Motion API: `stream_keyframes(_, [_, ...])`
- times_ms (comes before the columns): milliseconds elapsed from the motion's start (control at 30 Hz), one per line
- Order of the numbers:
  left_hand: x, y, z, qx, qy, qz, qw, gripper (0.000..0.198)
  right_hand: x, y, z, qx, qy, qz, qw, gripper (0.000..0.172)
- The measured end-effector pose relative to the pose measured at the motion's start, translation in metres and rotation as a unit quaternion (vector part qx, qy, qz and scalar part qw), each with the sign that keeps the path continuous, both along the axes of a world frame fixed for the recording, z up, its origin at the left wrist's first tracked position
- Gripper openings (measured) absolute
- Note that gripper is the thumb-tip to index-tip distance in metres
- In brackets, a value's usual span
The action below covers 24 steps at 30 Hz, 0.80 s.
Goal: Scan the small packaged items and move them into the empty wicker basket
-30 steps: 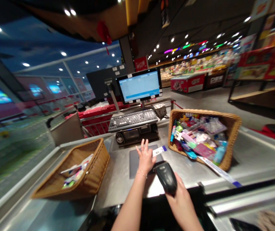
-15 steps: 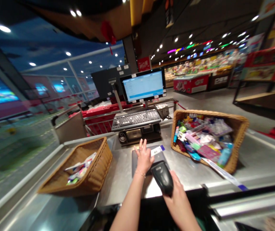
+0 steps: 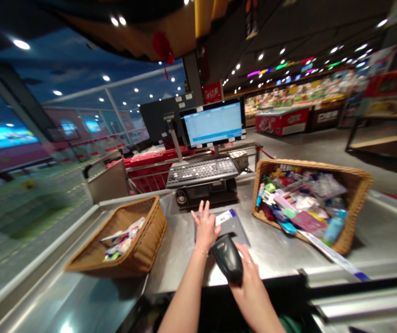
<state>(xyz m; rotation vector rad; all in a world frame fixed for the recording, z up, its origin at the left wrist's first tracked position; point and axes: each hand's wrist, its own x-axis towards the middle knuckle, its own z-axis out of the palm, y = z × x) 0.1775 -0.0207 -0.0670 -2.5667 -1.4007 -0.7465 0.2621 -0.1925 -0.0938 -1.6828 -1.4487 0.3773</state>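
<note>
My right hand [image 3: 252,284] is wrapped round a black handheld barcode scanner [image 3: 226,258], its head tilted up and left over the counter. My left hand [image 3: 206,227] lies with fingers spread over a dark grey flat pad [image 3: 238,226]. Beside its fingertips is a white strip with a blue end [image 3: 225,216], lying on the pad; I cannot tell whether the hand touches it. What is under the palm is hidden.
A wicker basket [image 3: 361,194] full of small packaged goods is at right, a long white strip [image 3: 330,254] hanging over its front. Another wicker basket [image 3: 151,236] at left holds a few items. A keyboard [image 3: 202,171] and monitor [image 3: 214,124] stand behind the pad.
My right hand and the scanner have moved slightly left, closer to my left wrist. The whole scene has shifted a little to the right as my head turned.
</note>
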Motion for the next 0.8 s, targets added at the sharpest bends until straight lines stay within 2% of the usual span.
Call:
stream_keyframes(367, [-0.018,0.000,0.001,0.017,-0.014,0.015,1.000,0.011,-0.013,0.003,0.008,-0.015,0.000,0.035,0.999,0.056])
stream_keyframes(800, [-0.038,0.000,-0.001,0.029,-0.034,0.035,0.998,0.007,-0.027,0.007,0.004,-0.018,-0.002,0.049,0.999,0.055])
